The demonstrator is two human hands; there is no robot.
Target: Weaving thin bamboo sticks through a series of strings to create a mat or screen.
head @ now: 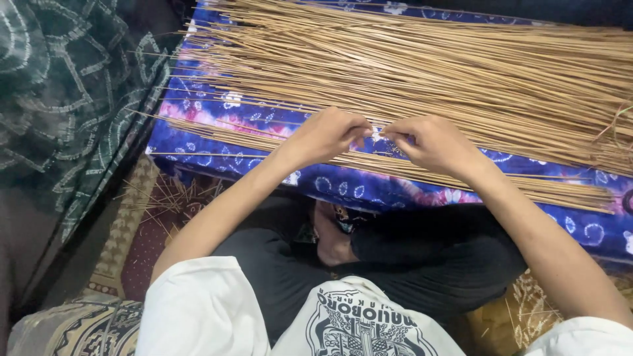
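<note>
My left hand (328,135) and my right hand (432,142) meet fingertip to fingertip over a blue and purple patterned cloth (369,188). Both pinch a thin tan stick (378,134) between thumb and fingers, just above a small bundle of sticks (527,188) lying along the cloth's near side. A much larger pile of long thin tan sticks (428,66) spreads across the cloth behind my hands. My forearms reach out from white sleeves, and my legs in black cloth are folded below.
A dark green patterned fabric (66,99) hangs at the left. Loose broken stick pieces (165,198) lie on a patterned mat (132,244) at the lower left. A patterned cushion (72,329) sits at the bottom left corner.
</note>
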